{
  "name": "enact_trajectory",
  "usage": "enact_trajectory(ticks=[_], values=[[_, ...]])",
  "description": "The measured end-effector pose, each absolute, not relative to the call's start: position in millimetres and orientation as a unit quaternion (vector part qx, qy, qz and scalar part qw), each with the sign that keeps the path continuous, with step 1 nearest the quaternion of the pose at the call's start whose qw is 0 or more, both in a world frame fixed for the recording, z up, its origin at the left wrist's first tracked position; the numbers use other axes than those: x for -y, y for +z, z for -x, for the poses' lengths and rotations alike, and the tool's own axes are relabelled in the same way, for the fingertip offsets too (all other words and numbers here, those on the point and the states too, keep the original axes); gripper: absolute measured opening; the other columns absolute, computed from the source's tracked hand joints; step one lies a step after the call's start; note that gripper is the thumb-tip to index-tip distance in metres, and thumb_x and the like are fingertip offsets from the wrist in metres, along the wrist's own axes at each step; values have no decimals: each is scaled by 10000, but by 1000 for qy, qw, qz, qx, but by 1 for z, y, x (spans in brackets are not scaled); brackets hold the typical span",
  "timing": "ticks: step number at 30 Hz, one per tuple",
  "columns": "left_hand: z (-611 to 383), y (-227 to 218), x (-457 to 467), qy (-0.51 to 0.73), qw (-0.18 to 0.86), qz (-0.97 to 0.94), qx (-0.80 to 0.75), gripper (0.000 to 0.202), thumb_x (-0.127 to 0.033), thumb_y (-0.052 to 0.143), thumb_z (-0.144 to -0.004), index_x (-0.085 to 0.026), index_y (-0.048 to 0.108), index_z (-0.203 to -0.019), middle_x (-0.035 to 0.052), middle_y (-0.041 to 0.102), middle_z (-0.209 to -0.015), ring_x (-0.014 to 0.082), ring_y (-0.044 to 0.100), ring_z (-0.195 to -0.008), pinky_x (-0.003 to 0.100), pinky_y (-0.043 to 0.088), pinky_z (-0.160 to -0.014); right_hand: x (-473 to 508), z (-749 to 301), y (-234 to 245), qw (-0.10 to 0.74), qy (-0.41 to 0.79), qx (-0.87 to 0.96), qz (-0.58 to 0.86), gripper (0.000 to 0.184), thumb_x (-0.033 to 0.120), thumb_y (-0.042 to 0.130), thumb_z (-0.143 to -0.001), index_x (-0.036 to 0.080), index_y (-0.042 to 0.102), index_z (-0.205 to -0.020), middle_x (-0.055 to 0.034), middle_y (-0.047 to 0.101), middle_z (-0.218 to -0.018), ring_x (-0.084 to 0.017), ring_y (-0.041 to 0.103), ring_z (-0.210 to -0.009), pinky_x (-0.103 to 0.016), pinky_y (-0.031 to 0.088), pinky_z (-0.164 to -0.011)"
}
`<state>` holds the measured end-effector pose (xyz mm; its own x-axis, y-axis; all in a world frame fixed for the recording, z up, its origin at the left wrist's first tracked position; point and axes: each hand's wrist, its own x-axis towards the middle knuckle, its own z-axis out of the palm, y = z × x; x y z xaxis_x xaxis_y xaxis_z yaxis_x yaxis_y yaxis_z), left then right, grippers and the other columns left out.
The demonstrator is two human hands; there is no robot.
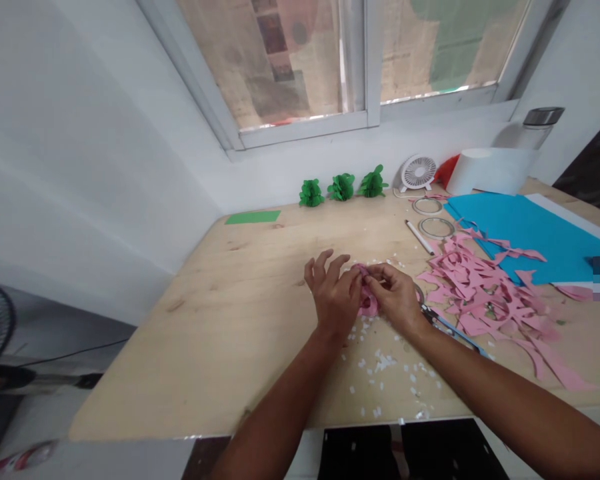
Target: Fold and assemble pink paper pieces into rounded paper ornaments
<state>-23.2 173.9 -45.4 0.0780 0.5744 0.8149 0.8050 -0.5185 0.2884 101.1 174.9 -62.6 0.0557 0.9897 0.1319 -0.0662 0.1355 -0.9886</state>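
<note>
Just right of the table's middle, both of my hands meet at a curled pink paper piece (367, 305). My left hand (336, 293) pinches its left side between thumb and forefinger, the other fingers raised and spread. On the opposite side, the fingertips of my right hand (397, 292) grip its upper edge. My fingers hide much of the piece, so its full shape is unclear. Small white paper bits (383, 361) are scattered below and around it. A narrow blue and dark tool (455, 330) lies beside my right wrist, partly covered; its kind is unclear.
Pink paper scraps (480, 280) are heaped on the right, near blue sheets (530, 227). A marker (420, 237), tape rolls (437, 228) and a small white fan (419, 173) stand or lie farther back. Green paper ornaments (341, 187) line the wall; a green strip (253, 217) lies left.
</note>
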Motion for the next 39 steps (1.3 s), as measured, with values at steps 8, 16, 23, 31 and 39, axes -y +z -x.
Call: enact_trajectory(ticks=[8,16,23,31,39], values=[[22,-45,-173,-489,119,721,476,124,-149,574,-763,-227,661,-722,44,675,-995,274,479,-1154,499,271,-998,-174,-98,-64,565,474,498,456,175,339,654,-728,231,673,-864,-29,703,-818,-172,641,-669,-275,489,-589],[24,-47,-177,-538,2,686,489,87,-114,577,-714,-196,601,-697,56,656,-989,253,471,-1146,459,368,-970,-178,-102,-61,579,513,447,450,207,335,704,-672,194,668,-818,-23,694,-729,-151,618,-631,-248,472,-568],[31,-42,-170,-593,-117,683,411,116,-100,489,-737,-194,549,-769,64,633,-1025,226,457,-1162,452,383,-983,-183,-109,-46,624,574,298,439,283,311,770,-548,171,634,-752,41,615,-512,-94,510,-407,-207,396,-409],[27,-35,-164,-578,-107,719,370,124,-182,500,-810,-193,535,-691,50,632,-842,215,526,-1013,432,434,-903,-191,-119,-39,669,554,258,423,284,282,771,-542,158,633,-757,17,655,-579,-108,550,-460,-224,428,-449],[25,-49,-174,-549,-206,656,475,395,-292,579,-805,-195,482,-1175,117,553,-1203,223,509,-1140,407,407,-946,-189,-117,-41,665,557,276,413,278,275,766,-550,165,638,-771,24,649,-585,-97,531,-452,-217,407,-446]])
